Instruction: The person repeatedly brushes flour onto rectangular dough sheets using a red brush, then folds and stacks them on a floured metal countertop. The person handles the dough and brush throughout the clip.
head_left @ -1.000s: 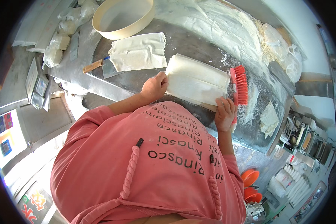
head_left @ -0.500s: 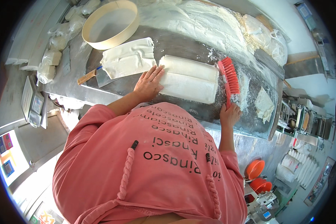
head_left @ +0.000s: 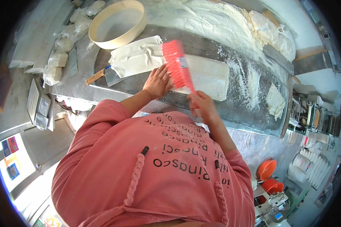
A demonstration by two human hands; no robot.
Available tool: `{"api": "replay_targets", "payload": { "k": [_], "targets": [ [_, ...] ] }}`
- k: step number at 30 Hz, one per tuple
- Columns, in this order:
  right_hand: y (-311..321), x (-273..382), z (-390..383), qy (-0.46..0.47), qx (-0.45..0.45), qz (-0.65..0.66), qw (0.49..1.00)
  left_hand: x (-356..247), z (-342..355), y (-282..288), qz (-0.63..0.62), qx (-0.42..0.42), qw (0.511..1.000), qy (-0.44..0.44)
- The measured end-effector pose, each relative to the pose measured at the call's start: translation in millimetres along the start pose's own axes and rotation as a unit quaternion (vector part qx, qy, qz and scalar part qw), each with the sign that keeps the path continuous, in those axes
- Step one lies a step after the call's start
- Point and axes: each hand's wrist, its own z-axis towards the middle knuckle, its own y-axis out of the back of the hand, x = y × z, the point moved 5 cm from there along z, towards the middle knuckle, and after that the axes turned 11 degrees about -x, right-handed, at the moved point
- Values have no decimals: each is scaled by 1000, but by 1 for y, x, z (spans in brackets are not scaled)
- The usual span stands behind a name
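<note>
My right hand [head_left: 203,106] grips the handle of a red bench brush [head_left: 178,62], whose head is raised over the left end of a folded sheet of dough [head_left: 210,73] and blurred by motion. My left hand [head_left: 158,82] lies with fingers stretched out at that sheet's left end, beside the bristles. A second piece of dough [head_left: 134,56], wrinkled on top, rests just left of it. The brush hides part of the folded sheet. Near the table's front edge, a scraper with a wooden handle [head_left: 95,76] has its blade partly under the left dough.
A round wooden-rimmed sieve [head_left: 140,28] stands at the back left. Loose flour [head_left: 201,19] covers the far worktop. A dough scrap [head_left: 275,100] lies at the right, near a long dark flat bar [head_left: 277,58]. Bagged blocks [head_left: 58,59] line the left side.
The brush has swung left in my right hand, from the dough's right end to above its left end. My left hand stays by the dough. The view has shifted slightly.
</note>
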Motion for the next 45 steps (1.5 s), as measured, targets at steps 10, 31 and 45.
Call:
{"api": "replay_targets", "payload": {
  "k": [10,31,45],
  "targets": [
    [114,-14,-32,84,-246,20,966,1,-6,17,-133,-144,980,18],
    [100,-1,-24,29,-191,-82,978,-3,0,24,-125,-141,982,26],
    [143,29,-5,406,-457,-567,552,3,31,21,-252,-164,951,69]
  ]
}}
